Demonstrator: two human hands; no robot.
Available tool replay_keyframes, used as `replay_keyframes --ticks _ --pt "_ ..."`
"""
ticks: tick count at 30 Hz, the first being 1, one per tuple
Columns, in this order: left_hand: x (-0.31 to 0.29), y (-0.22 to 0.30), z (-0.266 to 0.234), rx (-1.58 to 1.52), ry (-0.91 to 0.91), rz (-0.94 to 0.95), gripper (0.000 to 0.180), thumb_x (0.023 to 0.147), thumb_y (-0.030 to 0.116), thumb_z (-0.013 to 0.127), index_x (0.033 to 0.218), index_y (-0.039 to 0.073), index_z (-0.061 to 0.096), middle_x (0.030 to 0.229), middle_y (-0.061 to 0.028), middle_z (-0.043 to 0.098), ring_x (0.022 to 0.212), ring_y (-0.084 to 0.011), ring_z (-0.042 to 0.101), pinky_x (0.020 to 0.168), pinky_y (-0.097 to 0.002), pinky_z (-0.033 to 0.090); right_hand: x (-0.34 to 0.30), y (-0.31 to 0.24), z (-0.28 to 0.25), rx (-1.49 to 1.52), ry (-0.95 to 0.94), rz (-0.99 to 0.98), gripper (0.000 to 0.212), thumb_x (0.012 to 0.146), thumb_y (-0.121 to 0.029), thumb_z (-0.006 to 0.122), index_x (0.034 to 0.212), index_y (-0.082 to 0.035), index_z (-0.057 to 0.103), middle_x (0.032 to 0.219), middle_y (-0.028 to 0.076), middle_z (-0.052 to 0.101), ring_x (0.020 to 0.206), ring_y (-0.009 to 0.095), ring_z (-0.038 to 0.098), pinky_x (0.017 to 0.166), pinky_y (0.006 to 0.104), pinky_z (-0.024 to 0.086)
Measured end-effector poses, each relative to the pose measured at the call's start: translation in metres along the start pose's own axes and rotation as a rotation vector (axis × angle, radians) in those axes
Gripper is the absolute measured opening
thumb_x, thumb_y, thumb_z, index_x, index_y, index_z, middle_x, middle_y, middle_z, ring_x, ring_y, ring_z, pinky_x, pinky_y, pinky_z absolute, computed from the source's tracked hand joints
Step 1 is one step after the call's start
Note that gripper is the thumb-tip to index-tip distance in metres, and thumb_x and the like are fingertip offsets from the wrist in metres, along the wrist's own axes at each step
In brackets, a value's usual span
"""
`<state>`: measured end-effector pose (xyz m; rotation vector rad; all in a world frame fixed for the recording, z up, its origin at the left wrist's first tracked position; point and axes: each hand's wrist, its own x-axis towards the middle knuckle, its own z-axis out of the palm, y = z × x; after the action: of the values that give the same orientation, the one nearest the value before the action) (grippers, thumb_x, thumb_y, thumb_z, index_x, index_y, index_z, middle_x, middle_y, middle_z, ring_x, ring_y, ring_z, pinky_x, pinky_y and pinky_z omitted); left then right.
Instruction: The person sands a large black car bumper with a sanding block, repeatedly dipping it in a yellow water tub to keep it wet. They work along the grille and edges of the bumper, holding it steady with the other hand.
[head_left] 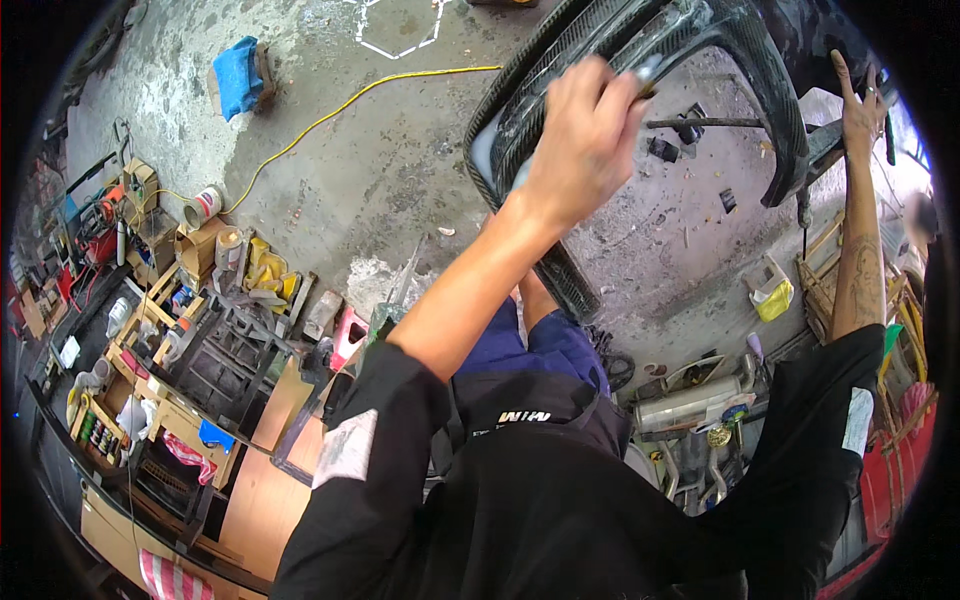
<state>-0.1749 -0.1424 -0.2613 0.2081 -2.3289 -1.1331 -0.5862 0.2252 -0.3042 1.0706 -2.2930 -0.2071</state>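
Observation:
A large black curved frame (pixel 505 120) with a woven, carbon-fibre-like surface fills the upper middle, its glossy ribs running toward the upper right. Over its near side is my left hand (pixel 590 130), slightly blurred, with the fingers closed around a small object. Only a pale tip (pixel 647 76) of that object sticks out, too little to name it. At the far right, my right hand (pixel 862 115) is raised beside the dark part, fingers stretched out and apart. Whether its palm rests on the part I cannot tell.
A yellow cord (pixel 350 100) crosses the concrete floor. Blue cloth (pixel 238 78) lies on a box at upper left. Wooden shelving with cans, cardboard and tools (pixel 190 370) crowds the left. A metal muffler (pixel 690 408) and other metal parts lie at lower right.

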Motion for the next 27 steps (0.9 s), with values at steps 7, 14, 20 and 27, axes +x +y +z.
replay_keyframes --ticks 7,14,20,27 --pt "-0.068 0.009 -0.093 0.033 0.113 -0.318 0.019 0.096 0.004 0.073 0.113 -0.003 0.071 0.096 -0.0119 0.062 0.087 -0.0221 0.062 0.075 -0.0326 0.051 0.0 0.029 0.0 -0.071 0.002 -0.104 0.103 0.095 0.01 0.044 0.157 -0.07 0.026 0.166 0.023 0.042 0.131 0.049 0.057 0.11 0.054 0.048" --pt "-0.072 0.019 -0.037 0.034 0.008 -0.197 0.028 0.091 0.001 0.076 0.118 -0.004 0.068 0.102 -0.0171 0.06 0.091 -0.0334 0.061 0.081 -0.0393 0.051 0.002 0.026 0.002 -0.113 -0.027 -0.101 0.1 0.095 0.012 0.042 0.16 -0.064 0.027 0.166 0.028 0.038 0.142 0.045 0.052 0.114 0.0533 0.044" --pt "-0.111 0.021 -0.058 0.029 -0.036 -0.268 0.021 0.09 -0.006 0.074 0.111 -0.004 0.07 0.102 -0.0166 0.06 0.09 -0.0308 0.061 0.081 -0.0406 0.051 -0.002 0.018 0.004 -0.013 0.002 -0.082 0.092 0.1 0.007 0.039 0.161 -0.062 0.028 0.168 0.028 0.035 0.143 0.048 0.049 0.116 0.0531 0.042" --pt "-0.091 0.01 -0.04 0.066 -0.01 -0.126 0.024 0.09 -0.002 0.076 0.113 -0.003 0.069 0.103 -0.0167 0.06 0.091 -0.0322 0.062 0.082 -0.0407 0.051 -0.008 0.013 0.014 0.238 0.029 -0.04 0.094 0.098 0.006 0.043 0.158 -0.065 0.029 0.167 0.025 0.039 0.139 0.05 0.051 0.117 0.0568 0.04"
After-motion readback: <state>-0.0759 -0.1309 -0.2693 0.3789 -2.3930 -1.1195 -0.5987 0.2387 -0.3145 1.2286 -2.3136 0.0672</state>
